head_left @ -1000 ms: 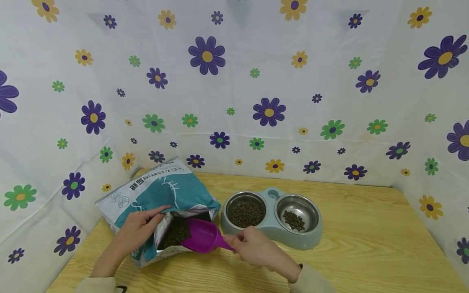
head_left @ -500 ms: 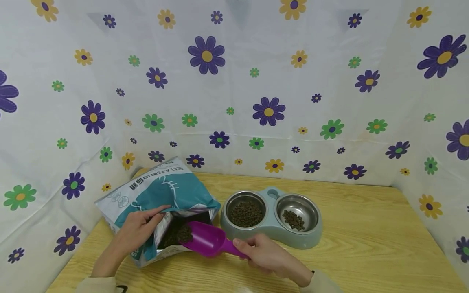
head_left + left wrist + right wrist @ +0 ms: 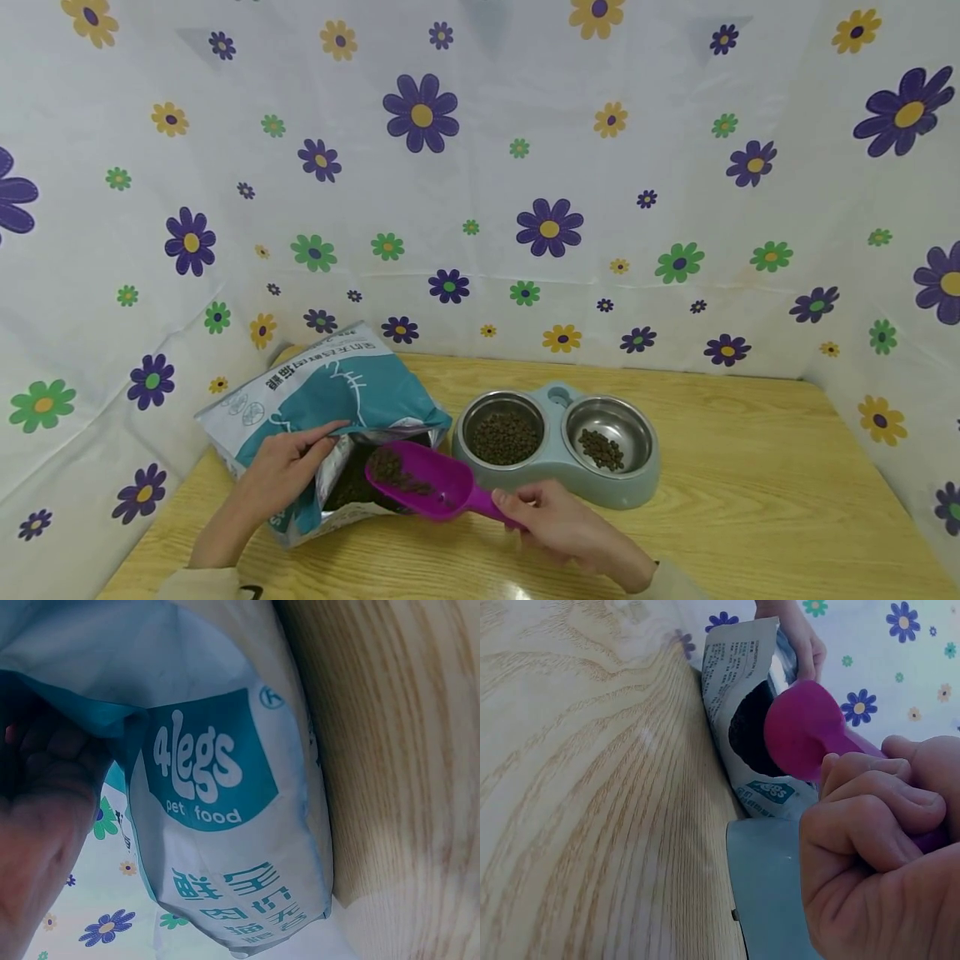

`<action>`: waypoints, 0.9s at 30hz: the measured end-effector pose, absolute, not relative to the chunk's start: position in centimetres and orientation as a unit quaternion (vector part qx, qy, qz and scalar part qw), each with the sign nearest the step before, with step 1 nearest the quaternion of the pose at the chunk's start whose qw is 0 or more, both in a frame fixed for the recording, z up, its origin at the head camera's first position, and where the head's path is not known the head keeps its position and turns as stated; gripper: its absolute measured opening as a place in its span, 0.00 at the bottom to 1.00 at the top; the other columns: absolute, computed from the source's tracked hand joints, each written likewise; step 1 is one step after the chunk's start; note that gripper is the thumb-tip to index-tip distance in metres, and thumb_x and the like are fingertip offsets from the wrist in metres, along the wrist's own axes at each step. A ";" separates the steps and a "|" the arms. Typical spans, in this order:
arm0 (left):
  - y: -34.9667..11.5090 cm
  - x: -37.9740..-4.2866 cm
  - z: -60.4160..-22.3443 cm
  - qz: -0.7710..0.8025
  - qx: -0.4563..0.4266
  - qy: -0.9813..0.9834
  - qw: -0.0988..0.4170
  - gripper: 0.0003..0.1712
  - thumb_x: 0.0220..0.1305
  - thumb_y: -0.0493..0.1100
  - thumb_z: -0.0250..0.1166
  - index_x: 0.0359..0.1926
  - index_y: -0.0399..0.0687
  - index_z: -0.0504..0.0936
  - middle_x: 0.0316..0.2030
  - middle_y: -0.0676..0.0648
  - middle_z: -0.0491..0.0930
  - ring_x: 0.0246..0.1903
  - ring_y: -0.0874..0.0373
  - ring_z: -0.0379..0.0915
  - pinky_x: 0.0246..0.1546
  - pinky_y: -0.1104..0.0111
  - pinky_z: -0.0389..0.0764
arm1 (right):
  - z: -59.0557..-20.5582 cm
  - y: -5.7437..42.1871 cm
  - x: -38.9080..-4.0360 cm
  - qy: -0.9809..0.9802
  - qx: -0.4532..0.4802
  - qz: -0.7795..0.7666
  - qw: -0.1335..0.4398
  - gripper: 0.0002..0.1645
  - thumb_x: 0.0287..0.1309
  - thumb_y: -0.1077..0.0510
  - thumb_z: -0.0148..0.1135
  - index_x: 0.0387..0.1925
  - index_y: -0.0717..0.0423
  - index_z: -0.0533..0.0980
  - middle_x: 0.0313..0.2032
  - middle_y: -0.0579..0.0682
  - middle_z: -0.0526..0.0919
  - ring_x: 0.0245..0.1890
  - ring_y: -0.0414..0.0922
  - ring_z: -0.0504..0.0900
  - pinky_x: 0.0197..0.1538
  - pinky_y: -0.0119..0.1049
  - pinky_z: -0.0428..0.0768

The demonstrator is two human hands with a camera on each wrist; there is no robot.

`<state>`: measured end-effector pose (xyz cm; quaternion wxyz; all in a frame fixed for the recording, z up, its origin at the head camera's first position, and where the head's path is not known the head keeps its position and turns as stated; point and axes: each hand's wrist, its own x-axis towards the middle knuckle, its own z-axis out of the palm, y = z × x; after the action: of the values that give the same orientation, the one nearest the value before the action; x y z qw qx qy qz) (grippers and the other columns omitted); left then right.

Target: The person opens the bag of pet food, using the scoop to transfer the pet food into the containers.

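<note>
A teal and white pet food bag (image 3: 352, 375) lies on its side at the left of the table, its mouth facing me with brown kibble inside. My left hand (image 3: 281, 471) holds the upper edge of that mouth, index finger along the top; in the left wrist view the fingers of this hand (image 3: 52, 795) are partly hidden by the bag's fold. In my right hand (image 3: 566, 525) is the handle of a magenta scoop (image 3: 442, 483), gripped with curled fingers. Kibble (image 3: 393, 471) lies in the front of the scoop, which overlaps the bag's mouth in the head view.
To the bag's right stands a pale blue double feeder (image 3: 551, 454). Its left steel bowl (image 3: 472, 417) holds much kibble, its right steel bowl (image 3: 633, 429) a small heap. A flowered cloth (image 3: 480, 183) rises behind the wooden table (image 3: 750, 500).
The scoop has come partway out of the bag, moving right with my right hand, and kibble now shows along its bowl. My left hand and the bag have stayed in place.
</note>
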<state>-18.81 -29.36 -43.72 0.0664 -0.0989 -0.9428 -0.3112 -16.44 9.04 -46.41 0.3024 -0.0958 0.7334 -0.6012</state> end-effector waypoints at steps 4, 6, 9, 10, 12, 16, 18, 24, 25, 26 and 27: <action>-29.4 -18.8 -43.9 -0.313 -0.099 -0.943 0.062 0.19 0.79 0.44 0.53 0.62 0.53 0.84 0.11 0.61 0.56 0.12 0.69 0.45 0.14 0.72 0.58 | -46.3 9.2 -16.5 0.729 -0.100 -0.608 0.299 0.39 0.70 0.34 0.58 0.36 0.72 0.77 0.14 0.43 0.69 0.11 0.36 0.52 0.14 0.28 0.53; -29.4 -18.8 -44.0 -0.314 -0.098 -0.942 0.062 0.19 0.79 0.44 0.53 0.62 0.53 0.84 0.11 0.61 0.55 0.12 0.69 0.45 0.14 0.72 0.58 | -46.3 9.2 -16.5 0.724 -0.103 -0.613 0.299 0.38 0.70 0.35 0.58 0.36 0.72 0.77 0.14 0.43 0.68 0.11 0.36 0.52 0.14 0.28 0.54; -29.4 -18.8 -44.0 -0.317 -0.098 -0.941 0.063 0.20 0.79 0.44 0.52 0.62 0.52 0.84 0.11 0.61 0.55 0.12 0.69 0.44 0.13 0.72 0.57 | -46.2 9.3 -16.5 0.717 -0.108 -0.620 0.298 0.37 0.71 0.36 0.58 0.35 0.72 0.76 0.14 0.43 0.67 0.11 0.36 0.52 0.14 0.28 0.54; -29.4 -18.8 -44.0 -0.316 -0.097 -0.942 0.063 0.20 0.79 0.44 0.52 0.62 0.52 0.84 0.11 0.61 0.55 0.12 0.69 0.44 0.13 0.72 0.57 | -46.1 9.3 -16.6 0.715 -0.109 -0.623 0.299 0.38 0.71 0.36 0.58 0.35 0.73 0.76 0.15 0.43 0.66 0.11 0.36 0.52 0.14 0.28 0.54; -29.4 -18.8 -44.0 -0.316 -0.098 -0.942 0.064 0.20 0.79 0.43 0.52 0.62 0.52 0.84 0.11 0.61 0.55 0.12 0.69 0.44 0.13 0.72 0.57 | -46.1 9.4 -16.6 0.711 -0.109 -0.627 0.300 0.38 0.71 0.37 0.58 0.36 0.74 0.75 0.14 0.43 0.66 0.11 0.36 0.52 0.14 0.28 0.54; -29.4 -18.8 -43.9 -0.315 -0.101 -0.942 0.064 0.20 0.80 0.43 0.52 0.63 0.52 0.84 0.11 0.61 0.55 0.12 0.70 0.44 0.13 0.72 0.57 | -45.8 9.6 -16.6 0.711 -0.110 -0.628 0.296 0.38 0.71 0.37 0.58 0.36 0.74 0.75 0.14 0.43 0.65 0.12 0.36 0.51 0.14 0.28 0.54; -29.4 -18.8 -43.9 -0.313 -0.104 -0.942 0.067 0.20 0.80 0.44 0.52 0.63 0.53 0.84 0.11 0.61 0.55 0.12 0.70 0.44 0.13 0.72 0.57 | -45.7 9.8 -16.6 0.712 -0.112 -0.629 0.293 0.37 0.71 0.37 0.58 0.36 0.73 0.75 0.14 0.43 0.65 0.12 0.35 0.52 0.14 0.28 0.54; -29.3 -18.7 -43.8 -0.314 -0.112 -0.940 0.078 0.20 0.80 0.44 0.52 0.63 0.53 0.84 0.11 0.61 0.55 0.12 0.71 0.44 0.13 0.71 0.57 | -45.3 10.4 -16.9 0.703 -0.128 -0.639 0.285 0.35 0.73 0.39 0.57 0.36 0.72 0.74 0.15 0.42 0.65 0.12 0.35 0.54 0.15 0.27 0.55; -29.3 -18.7 -43.8 -0.315 -0.112 -0.939 0.078 0.19 0.80 0.44 0.52 0.63 0.53 0.84 0.11 0.61 0.55 0.12 0.71 0.44 0.12 0.71 0.57 | -45.1 10.5 -16.9 0.699 -0.133 -0.642 0.285 0.34 0.73 0.39 0.56 0.36 0.72 0.74 0.15 0.42 0.64 0.12 0.35 0.54 0.15 0.27 0.55; -29.4 -18.6 -43.8 -0.315 -0.111 -0.939 0.077 0.20 0.80 0.44 0.52 0.63 0.53 0.84 0.11 0.61 0.55 0.12 0.71 0.44 0.13 0.71 0.57 | -45.0 10.7 -16.9 0.697 -0.138 -0.644 0.283 0.33 0.74 0.40 0.56 0.36 0.72 0.74 0.16 0.42 0.64 0.12 0.35 0.54 0.15 0.27 0.55; -29.4 -18.6 -43.8 -0.315 -0.111 -0.939 0.076 0.19 0.80 0.44 0.52 0.63 0.53 0.84 0.11 0.61 0.55 0.11 0.71 0.44 0.12 0.71 0.57 | -44.9 10.8 -16.9 0.694 -0.144 -0.647 0.281 0.33 0.75 0.41 0.55 0.36 0.72 0.73 0.16 0.42 0.64 0.12 0.34 0.54 0.15 0.27 0.55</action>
<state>-18.63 -29.38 -43.79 0.0763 -0.1106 -0.9394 -0.3154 -16.95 10.79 -44.90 0.2808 -0.1438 0.6945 -0.6467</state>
